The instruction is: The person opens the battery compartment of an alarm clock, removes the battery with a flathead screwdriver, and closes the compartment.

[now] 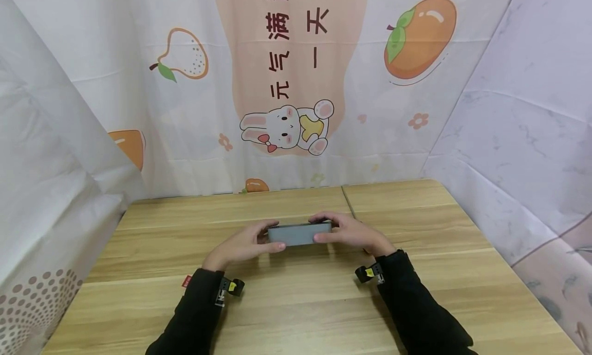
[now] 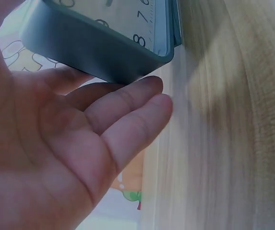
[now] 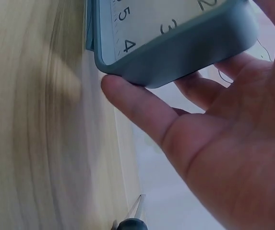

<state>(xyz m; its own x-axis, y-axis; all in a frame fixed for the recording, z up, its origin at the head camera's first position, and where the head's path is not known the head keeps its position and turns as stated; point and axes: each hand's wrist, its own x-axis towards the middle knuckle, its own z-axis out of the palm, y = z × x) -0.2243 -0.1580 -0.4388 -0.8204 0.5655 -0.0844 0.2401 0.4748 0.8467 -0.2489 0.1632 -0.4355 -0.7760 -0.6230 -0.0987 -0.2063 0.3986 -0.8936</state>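
Both hands hold a grey-blue clock (image 1: pixel 298 235) by its opposite ends above the wooden table. Only a plain side of its casing shows in the head view, while black numerals on a pale face appear in the wrist views. At its left end is my left hand (image 1: pixel 245 246), thumb at the near edge and fingers behind; the casing (image 2: pixel 99 45) rests against those fingers. My right hand (image 1: pixel 344 233) grips the other end, thumb on the near side and fingers over the far edge. In the right wrist view one fingertip (image 3: pixel 113 84) touches the casing's (image 3: pixel 185 52) lower corner.
The wooden table (image 1: pixel 296 303) has a thin dark line (image 1: pixel 348 201) running across its far right part. Printed cloth (image 1: pixel 185 113) hangs behind it, with more cloth on both sides. Each black sleeve carries a small wrist camera (image 1: pixel 236 287).
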